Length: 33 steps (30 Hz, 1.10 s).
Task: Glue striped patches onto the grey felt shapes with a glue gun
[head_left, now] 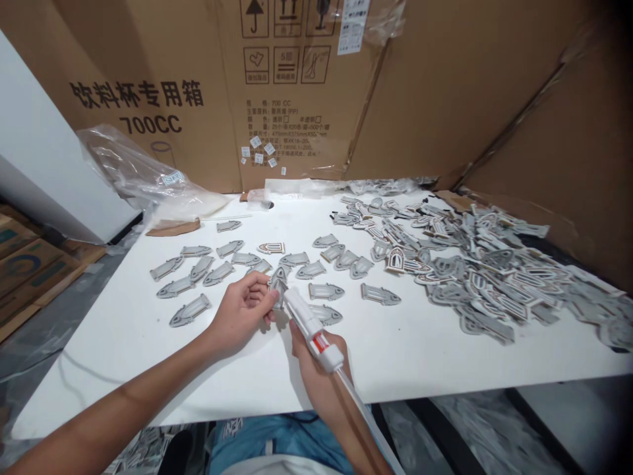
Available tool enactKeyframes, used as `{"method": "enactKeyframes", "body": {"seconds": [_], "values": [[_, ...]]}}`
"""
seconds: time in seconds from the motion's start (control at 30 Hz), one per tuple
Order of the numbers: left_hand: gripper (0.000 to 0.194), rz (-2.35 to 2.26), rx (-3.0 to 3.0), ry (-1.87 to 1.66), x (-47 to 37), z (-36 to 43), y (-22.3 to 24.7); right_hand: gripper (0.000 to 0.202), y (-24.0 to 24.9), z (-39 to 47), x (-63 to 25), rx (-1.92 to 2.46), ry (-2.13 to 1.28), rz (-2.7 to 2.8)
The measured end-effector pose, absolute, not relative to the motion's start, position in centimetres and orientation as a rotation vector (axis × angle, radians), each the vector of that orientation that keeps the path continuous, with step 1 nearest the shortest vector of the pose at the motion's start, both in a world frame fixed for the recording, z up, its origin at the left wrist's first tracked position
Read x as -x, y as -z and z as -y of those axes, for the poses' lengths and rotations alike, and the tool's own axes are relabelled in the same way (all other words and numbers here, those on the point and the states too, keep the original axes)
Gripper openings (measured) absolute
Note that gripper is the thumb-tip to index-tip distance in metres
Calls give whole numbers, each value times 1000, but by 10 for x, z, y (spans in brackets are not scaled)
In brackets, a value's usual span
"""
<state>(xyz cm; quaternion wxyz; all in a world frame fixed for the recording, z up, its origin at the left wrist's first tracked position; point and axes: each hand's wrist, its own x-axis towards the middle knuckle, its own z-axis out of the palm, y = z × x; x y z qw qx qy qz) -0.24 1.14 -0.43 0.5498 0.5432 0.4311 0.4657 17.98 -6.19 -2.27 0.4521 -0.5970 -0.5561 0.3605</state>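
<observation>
Near the table's middle, my left hand [247,307] pinches a small grey arch-shaped piece [278,280] between thumb and fingers. My right hand [319,363] is wrapped around a white glue gun [309,323] with a red mark on its side. The gun's front end points at the held piece, very close to it; whether they touch I cannot tell. From its rear a white cord [368,419] runs down past my forearm. Similar grey pieces lie singly about my hands, one [324,315] partly behind the gun and another [326,291] just beyond it.
A large heap of the same pieces [459,257] covers the right side of the white table [237,389]. Cardboard walls [297,99] enclose the back and right. Clear plastic wrap [148,178] lies at the back left. Brown boxes [39,270] stand beyond the left edge.
</observation>
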Motion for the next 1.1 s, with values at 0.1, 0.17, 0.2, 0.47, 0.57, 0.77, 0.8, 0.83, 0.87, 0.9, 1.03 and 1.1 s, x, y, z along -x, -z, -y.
{"method": "enactKeyframes", "body": {"seconds": [0.1, 0.17, 0.2, 0.47, 0.57, 0.77, 0.8, 0.83, 0.87, 0.9, 1.03, 1.1], "values": [[38, -1024, -1296, -1107, 3, -11, 5, 50, 21, 62, -179, 1474, -904, 1368], [37, -1027, -1305, -1105, 3, -11, 5, 51, 20, 62, -180, 1478, -904, 1364], [37, -1028, -1308, -1103, 3, -11, 5, 51, 20, 62, -180, 1481, -900, 1364], [37, -1020, -1317, -1111, 4, -11, 5, 55, 22, 63, -179, 1522, -886, 1367], [37, -1018, -1317, -1113, 4, -11, 5, 58, 23, 64, -179, 1531, -885, 1370], [36, -1015, -1324, -1113, 4, -10, 5, 61, 16, 65, -177, 1572, -886, 1370], [35, -1016, -1325, -1113, 4, -10, 4, 61, 14, 66, -177, 1582, -892, 1360], [35, -1017, -1327, -1112, 4, -10, 4, 61, 12, 66, -176, 1590, -900, 1348], [35, -1019, -1328, -1113, 4, -10, 4, 61, 11, 66, -176, 1598, -908, 1334], [34, -1020, -1329, -1115, 4, -10, 3, 60, 10, 67, -176, 1602, -915, 1321], [34, -1038, -1339, -1129, 3, -10, 3, 55, 11, 65, -176, 1570, -957, 1305], [33, -1054, -1359, -1142, 2, -11, 3, 51, 11, 64, -176, 1531, -1004, 1287]]}}
